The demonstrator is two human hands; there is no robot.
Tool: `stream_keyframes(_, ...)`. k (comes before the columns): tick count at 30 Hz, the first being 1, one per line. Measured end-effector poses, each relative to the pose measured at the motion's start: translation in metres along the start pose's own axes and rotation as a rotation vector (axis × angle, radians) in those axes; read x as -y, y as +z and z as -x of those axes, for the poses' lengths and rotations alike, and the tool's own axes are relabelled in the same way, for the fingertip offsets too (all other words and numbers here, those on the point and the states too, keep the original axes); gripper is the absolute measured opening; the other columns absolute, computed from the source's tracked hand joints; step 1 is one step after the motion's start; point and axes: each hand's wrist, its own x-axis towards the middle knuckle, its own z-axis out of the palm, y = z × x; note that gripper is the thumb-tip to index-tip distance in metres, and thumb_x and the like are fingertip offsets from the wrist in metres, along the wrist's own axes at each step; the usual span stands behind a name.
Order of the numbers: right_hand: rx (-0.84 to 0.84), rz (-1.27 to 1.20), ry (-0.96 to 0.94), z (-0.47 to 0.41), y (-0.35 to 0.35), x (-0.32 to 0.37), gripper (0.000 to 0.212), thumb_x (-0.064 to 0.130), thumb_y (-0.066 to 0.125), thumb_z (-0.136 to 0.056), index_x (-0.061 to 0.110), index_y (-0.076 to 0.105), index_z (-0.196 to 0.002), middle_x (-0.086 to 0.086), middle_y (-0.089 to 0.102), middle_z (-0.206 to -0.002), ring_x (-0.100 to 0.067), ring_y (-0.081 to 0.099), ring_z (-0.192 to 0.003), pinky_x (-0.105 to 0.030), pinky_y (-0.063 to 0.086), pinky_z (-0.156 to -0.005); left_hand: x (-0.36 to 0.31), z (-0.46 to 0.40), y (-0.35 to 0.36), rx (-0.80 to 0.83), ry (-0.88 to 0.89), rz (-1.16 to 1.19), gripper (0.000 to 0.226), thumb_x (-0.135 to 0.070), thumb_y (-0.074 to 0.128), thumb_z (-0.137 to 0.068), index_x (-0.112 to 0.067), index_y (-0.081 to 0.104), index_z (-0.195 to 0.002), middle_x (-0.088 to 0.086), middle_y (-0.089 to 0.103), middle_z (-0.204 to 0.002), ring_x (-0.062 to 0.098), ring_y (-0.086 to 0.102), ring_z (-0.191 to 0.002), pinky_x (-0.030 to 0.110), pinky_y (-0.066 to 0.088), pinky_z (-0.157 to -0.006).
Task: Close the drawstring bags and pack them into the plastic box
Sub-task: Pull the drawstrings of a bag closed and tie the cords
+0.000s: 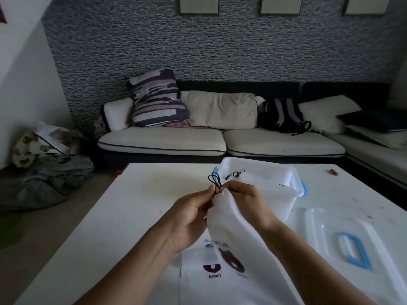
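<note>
**Both hands at the neck of a white drawstring bag**

The left hand (189, 219) and the right hand (244, 201) meet above the white bench (110, 216), holding up a white drawstring bag (233, 230) by its top. The left hand's fingers (210, 191) are drawn together with the thumb, pinching the black drawstring (214, 180), whose loops stick up just above the fingertips. The right hand's fingers are curled around the gathered neck of the bag, just beside the left fingertips (the exact grip on the far side is hidden by the back of the hand). The bag hangs down and toward the camera from that pinch, its fabric draping between the two forearms.

Under the hanging bag, flat on the bench, lies another white bag (198, 276) printed with a dark round motif and the word "broun".

Just beyond the hands stands the clear plastic box (284, 194) with blue latches, open at the top; inside it a bag with a black cord (236, 173) is partly visible. The box's clear lid (343, 225), with a blue handle, lies flat on the bench to the right of the right forearm.

Behind the bench is a cream sofa (165, 139) carrying a striped cushion (156, 97) and a black backpack (282, 115).
</note>
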Motion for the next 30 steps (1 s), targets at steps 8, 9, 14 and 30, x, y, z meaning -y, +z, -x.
stream_keyframes(8,-0.074,0.437,-0.191,0.003,-0.002,-0.013,0.028,0.008,0.054,-0.094,0.016,0.056,-0.067,0.004,0.050,-0.059,-0.008,0.042,-0.057,-0.023,0.035,-0.055,-0.005,0.005,0.000,-0.168,0.336,-0.632,0.008,-0.017,0.077,-0.083,-0.010,0.079,-0.085,0.007,0.077,-0.085,0.016,0.071,-0.080,0.026,0.052,-0.077)
stream_keyframes(9,-0.083,0.443,-0.193,0.003,-0.003,-0.013,0.027,0.009,0.055,-0.095,0.014,0.058,-0.069,0.001,0.050,-0.059,-0.008,0.041,-0.057,-0.023,0.034,-0.055,-0.006,0.004,-0.003,-0.195,0.397,-0.710,0.004,-0.014,0.077,-0.084,-0.012,0.080,-0.085,0.003,0.078,-0.084,0.014,0.072,-0.080,0.024,0.052,-0.076)
stream_keyframes(14,-0.085,0.523,-0.226,0.003,-0.004,-0.015,0.024,0.014,0.055,-0.097,0.007,0.058,-0.074,-0.014,0.059,-0.072,-0.011,0.043,-0.060,-0.024,0.034,-0.055,-0.008,-0.001,-0.014,-0.226,0.664,-1.077,0.008,-0.016,0.076,-0.086,-0.019,0.082,-0.082,-0.007,0.069,-0.075,0.010,0.067,-0.074,0.024,0.052,-0.069)
stream_keyframes(30,-0.106,0.812,-0.379,-0.003,0.007,-0.028,0.022,0.016,0.054,-0.097,0.011,0.057,-0.076,0.001,0.056,-0.070,-0.015,0.051,-0.066,-0.029,0.042,-0.059,-0.020,0.009,-0.018,-0.342,0.491,-1.251,0.016,-0.023,0.084,-0.076,-0.019,0.076,-0.062,-0.006,0.071,-0.062,0.014,0.071,-0.066,0.034,0.058,-0.067)
